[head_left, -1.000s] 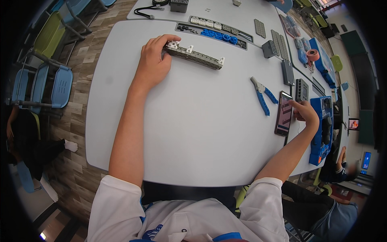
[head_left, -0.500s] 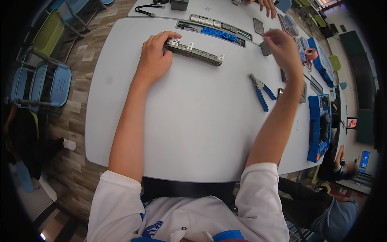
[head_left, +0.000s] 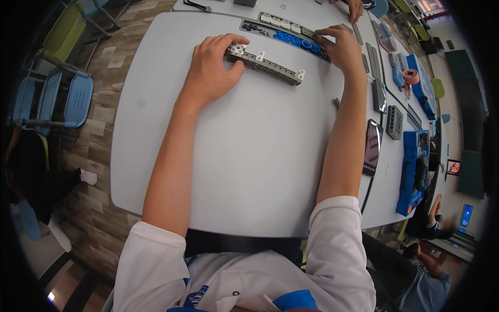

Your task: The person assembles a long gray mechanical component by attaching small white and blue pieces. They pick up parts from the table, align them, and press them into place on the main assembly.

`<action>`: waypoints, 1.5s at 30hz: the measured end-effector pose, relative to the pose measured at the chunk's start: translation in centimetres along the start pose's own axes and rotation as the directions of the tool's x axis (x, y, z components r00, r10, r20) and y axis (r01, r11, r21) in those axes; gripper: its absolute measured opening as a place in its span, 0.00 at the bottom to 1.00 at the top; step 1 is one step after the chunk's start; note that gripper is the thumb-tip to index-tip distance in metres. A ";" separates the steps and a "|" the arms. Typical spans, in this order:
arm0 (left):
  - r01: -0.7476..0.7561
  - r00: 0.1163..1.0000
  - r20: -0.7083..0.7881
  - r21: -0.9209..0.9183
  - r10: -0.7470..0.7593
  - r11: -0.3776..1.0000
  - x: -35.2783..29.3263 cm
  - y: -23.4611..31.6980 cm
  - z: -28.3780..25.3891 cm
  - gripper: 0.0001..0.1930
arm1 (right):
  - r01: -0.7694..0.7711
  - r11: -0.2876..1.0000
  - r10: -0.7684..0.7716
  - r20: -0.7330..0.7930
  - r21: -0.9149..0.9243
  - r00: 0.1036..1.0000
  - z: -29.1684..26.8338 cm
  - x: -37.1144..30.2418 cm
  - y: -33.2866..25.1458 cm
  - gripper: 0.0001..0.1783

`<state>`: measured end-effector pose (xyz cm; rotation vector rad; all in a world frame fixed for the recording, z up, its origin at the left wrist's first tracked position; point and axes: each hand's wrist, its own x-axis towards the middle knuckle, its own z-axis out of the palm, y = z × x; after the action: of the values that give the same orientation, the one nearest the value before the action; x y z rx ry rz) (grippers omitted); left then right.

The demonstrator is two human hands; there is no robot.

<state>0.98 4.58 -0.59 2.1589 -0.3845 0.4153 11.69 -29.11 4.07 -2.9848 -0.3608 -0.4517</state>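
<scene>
My left hand [head_left: 214,73] is closed round the left end of a grey perforated beam [head_left: 270,68], its thumb on the near side. White brackets stand on the beam, one at its right end [head_left: 301,75] and another further left [head_left: 260,56]. My right hand [head_left: 343,51] reaches over the right end of a long grey parts tray [head_left: 248,30], with thumb and forefinger apart. In the tray lie white blocks [head_left: 284,24], blue small parts [head_left: 288,37] and blue wheels [head_left: 315,48]. Whatever lies under my right fingers is hidden.
A grey tool tip [head_left: 337,103] shows beside my right forearm. To its right lie a phone [head_left: 372,148], a grey module with a screen [head_left: 394,122], an open blue case [head_left: 409,171] and a pink tape roll [head_left: 411,77]. Another person's hand [head_left: 355,9] is at the far edge.
My right hand has moved left and away from me to the parts tray. My right forearm now covers most of the blue-handled pliers. My left hand stays at the beam; the view has shifted slightly.
</scene>
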 end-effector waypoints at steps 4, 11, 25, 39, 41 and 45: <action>0.013 1.000 0.010 -0.001 -0.013 1.000 0.0 0.1 -0.1 0.20 | -0.028 1.000 0.029 0.032 -0.009 0.999 0.0 0.0 -0.4 0.10; 0.005 1.000 0.021 0.028 -0.005 1.000 0.1 0.3 -0.3 0.21 | 0.022 0.999 -0.022 -0.026 0.025 0.999 0.7 0.0 0.0 0.08; -0.077 0.965 -0.243 -0.613 -0.094 0.786 0.7 1.3 0.6 0.19 | 0.338 0.652 -0.335 -0.141 0.679 0.931 -5.5 -2.1 -16.5 0.09; 0.091 0.895 -0.313 -0.570 -0.318 0.816 1.0 0.8 0.5 0.15 | 0.186 0.977 -0.179 -0.078 0.099 0.981 -0.3 -1.2 -8.7 0.07; 0.104 0.895 -0.304 -0.570 -0.327 0.815 0.9 0.8 0.4 0.15 | 0.179 0.981 -0.175 -0.059 0.070 0.983 0.2 -1.2 -8.9 0.07; 0.095 0.899 -0.293 -0.594 -0.325 0.799 0.9 0.7 0.4 0.15 | 0.161 0.987 -0.160 -0.050 0.018 0.986 0.6 -1.1 -9.2 0.07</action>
<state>1.60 3.74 0.02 1.4663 -0.0217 0.5051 8.61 -20.39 3.74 -2.9291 -0.6008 -0.5301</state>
